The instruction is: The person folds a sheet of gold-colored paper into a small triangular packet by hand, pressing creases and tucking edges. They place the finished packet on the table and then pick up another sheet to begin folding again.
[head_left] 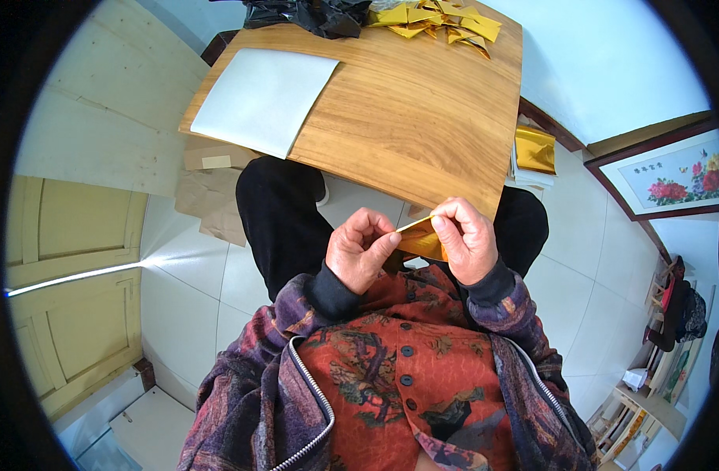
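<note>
Between my two hands, just off the table's near edge and above my lap, is a piece of gold foil paper [422,240] with a pale folded upper edge. My left hand [361,250] pinches its left end between thumb and fingers. At the other end, my right hand [466,239] grips the paper with thumb and forefinger pressed together. The foil's lower part hangs down in front of my shirt, and its right side is partly hidden by my right hand.
On the wooden table [406,102] lie a white sheet [265,98] at left, black plastic [316,16] and a pile of folded gold foil pieces [442,20] at the far edge. A stack of gold foil sheets [535,149] sits right of the table. Brown cardboard [206,192] lies at left.
</note>
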Tool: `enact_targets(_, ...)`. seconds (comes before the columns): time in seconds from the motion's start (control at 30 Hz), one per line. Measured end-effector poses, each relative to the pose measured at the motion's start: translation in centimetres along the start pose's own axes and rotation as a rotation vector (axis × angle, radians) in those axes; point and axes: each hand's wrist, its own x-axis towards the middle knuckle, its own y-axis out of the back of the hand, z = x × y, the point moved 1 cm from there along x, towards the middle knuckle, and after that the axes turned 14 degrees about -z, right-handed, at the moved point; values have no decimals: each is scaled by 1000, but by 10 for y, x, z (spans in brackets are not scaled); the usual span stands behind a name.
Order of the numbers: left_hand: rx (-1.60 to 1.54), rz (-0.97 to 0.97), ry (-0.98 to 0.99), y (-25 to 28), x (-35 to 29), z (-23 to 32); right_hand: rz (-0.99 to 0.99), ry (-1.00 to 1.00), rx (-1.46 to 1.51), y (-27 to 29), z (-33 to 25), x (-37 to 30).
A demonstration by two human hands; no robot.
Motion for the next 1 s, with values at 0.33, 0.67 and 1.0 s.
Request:
enact_targets(0.33, 10, 19, 240, 18, 9, -11, -185, -232, 304, 15, 28, 4)
enact_targets(0.67, 3, 56, 322, 28, 22, -12, -377, -402, 300, 17, 42, -1)
enact_targets(1.0, 198, -6, 182, 22, 33, -17, -240, -294, 314, 14, 59, 11)
